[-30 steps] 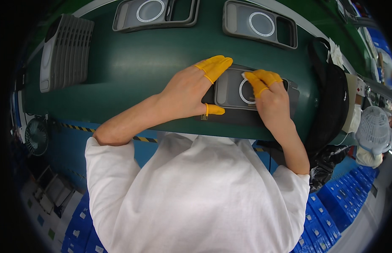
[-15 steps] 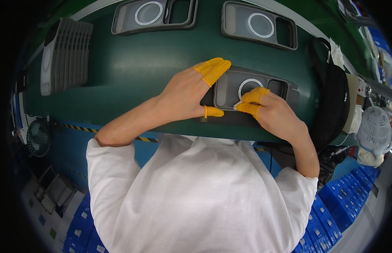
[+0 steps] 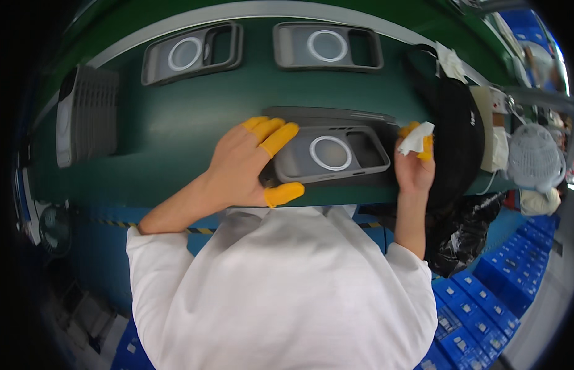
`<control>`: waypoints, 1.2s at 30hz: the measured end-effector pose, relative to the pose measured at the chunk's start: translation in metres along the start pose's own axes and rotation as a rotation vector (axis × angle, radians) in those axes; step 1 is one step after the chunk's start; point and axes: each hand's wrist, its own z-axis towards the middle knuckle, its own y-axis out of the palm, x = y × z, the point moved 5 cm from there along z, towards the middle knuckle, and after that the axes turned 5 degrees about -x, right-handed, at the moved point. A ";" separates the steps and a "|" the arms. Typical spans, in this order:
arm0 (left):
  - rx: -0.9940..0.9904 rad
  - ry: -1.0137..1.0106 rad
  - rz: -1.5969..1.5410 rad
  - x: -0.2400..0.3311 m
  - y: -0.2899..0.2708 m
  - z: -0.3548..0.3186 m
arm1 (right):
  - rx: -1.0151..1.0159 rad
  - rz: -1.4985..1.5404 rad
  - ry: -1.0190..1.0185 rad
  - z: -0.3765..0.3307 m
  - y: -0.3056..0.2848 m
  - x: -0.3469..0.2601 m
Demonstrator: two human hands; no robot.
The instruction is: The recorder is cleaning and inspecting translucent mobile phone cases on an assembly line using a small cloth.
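A grey phone case [image 3: 373, 174] with a frosted back, a white ring and a dark camera opening lies over a dark flat piece near the table's front edge. My left hand [image 3: 244, 163], in yellow finger cots, grips its left end, fingers at the upper corner and thumb along the lower edge. To the right of the case, lifted off it, my right hand [image 3: 415, 163] pinches a crumpled white wipe [image 3: 416, 139] between cot-covered fingers. Behind the case sits a dark grey flat piece [image 3: 330, 115], partly hidden; I cannot tell what it is.
Two more ringed phone cases, one left [image 3: 166, 54] and one right [image 3: 293, 46], lie along the far side. A row of upright cases [image 3: 89, 117] stands at the left. A black bag [image 3: 463, 135] and a white fan [image 3: 535, 147] are on the right.
My right hand has left the case's surface and moved right with the wipe. The whole view has shifted; my left hand stays at the case's left end.
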 end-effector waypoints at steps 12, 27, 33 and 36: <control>-0.047 -0.517 -0.501 -0.015 0.022 0.003 | 0.047 0.266 0.089 0.000 -0.004 0.022; -0.090 -0.170 0.081 0.010 0.037 -0.018 | 0.033 -0.358 0.007 -0.002 0.016 0.018; -0.044 -0.251 0.076 0.016 0.041 -0.020 | -0.073 -1.323 -0.061 -0.030 0.066 0.017; 0.006 -0.260 0.066 0.010 0.046 -0.022 | -0.177 -1.966 -0.235 -0.033 0.092 0.036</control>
